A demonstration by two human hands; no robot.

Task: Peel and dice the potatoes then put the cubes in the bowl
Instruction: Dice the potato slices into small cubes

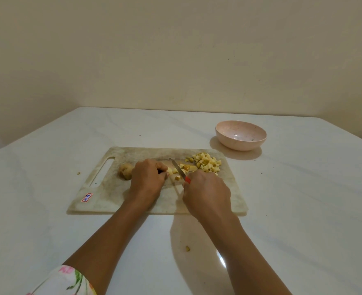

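Note:
A worn white cutting board [116, 199] lies on the table in front of me. My left hand [147, 179] pinches a pale potato piece [170, 171] near the board's middle. My right hand [205, 194] grips a knife [177, 168] by its red handle, and the blade points away from me beside the held piece. A few cut pieces lie under the blade. A pile of potato cubes [205, 162] sits at the board's far right corner. A whole brown potato [125, 170] rests on the board just left of my left hand. The pink bowl [240, 135] stands beyond the board, to the right.
The white marble-look table [48, 231] runs to a cream wall at the back. A small potato scrap [188, 248] lies on the table near me and another scrap [78, 173] lies left of the board. A red label [87, 197] marks the board's near left corner.

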